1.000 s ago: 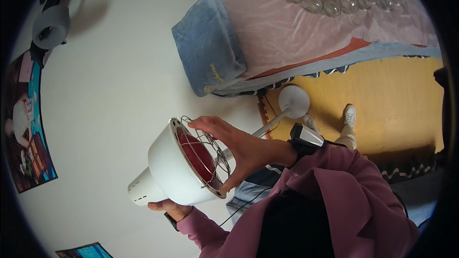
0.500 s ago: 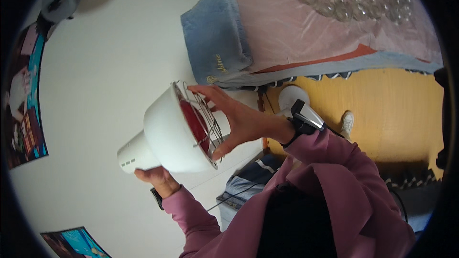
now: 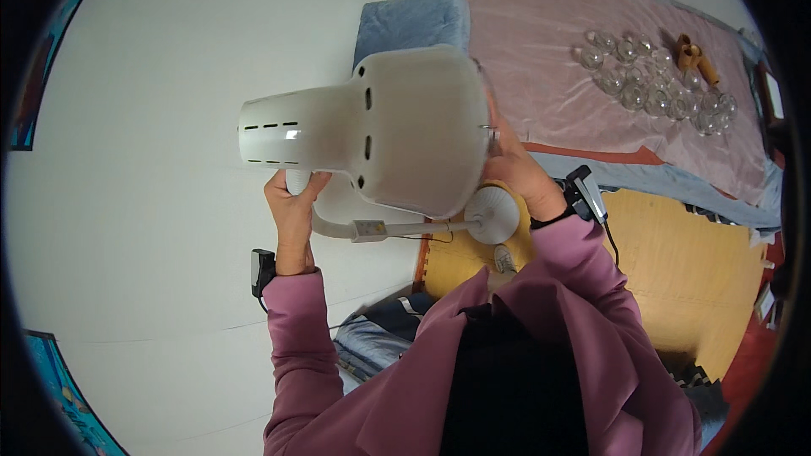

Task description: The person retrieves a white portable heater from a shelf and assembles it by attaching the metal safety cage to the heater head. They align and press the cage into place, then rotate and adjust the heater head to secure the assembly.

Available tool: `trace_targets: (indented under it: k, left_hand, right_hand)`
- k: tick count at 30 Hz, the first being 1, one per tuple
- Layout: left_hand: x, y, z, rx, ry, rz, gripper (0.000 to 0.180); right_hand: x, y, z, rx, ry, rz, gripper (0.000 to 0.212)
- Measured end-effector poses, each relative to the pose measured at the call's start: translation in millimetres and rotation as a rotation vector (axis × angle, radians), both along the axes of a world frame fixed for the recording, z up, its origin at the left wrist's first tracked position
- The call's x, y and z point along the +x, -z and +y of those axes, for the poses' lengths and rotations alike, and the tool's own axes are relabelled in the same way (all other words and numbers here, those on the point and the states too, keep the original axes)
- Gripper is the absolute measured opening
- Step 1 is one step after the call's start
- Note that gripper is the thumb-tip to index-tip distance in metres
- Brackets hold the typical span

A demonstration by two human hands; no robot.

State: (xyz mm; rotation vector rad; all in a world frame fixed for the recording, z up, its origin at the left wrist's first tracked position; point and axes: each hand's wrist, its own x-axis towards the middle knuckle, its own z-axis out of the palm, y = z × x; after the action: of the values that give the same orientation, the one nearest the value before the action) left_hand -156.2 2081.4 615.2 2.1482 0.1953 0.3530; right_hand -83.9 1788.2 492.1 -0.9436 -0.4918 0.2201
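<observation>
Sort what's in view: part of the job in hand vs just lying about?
In hand:
- White lamp head: left grip around the joint below its neck, right grip at its wide rim
- Its stand, with round base

Apparently just lying about:
- Clear glass cups and brown tubes, on the pink-covered bed
</observation>
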Motion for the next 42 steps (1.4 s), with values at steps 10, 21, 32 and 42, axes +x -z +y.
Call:
trace_targets:
  k: [10,21,32,42]
  left_hand:
    - [0,-18,-44,-0.425,0.076,-0.225,0.012]
    - [-5,-18,-31,-0.645,-0.021,-0.363,0.011]
    - [3,-19,-33,-0.424,-0.011,-0.258,0.009]
    - [19,-6,-23,-0.080,-0.013,-0.273,0.009]
  right_hand:
    - [-7,-94,-65,-0.118,0.018,-0.182,0.118]
    - [15,-185,-33,-0.259,-0.021,-0.409,0.124]
    - [8,-172,-35,-0.081,-0.020,-0.320,0.124]
    - [28,-143,-61,-0.098,-0.244,-0.142,0.109]
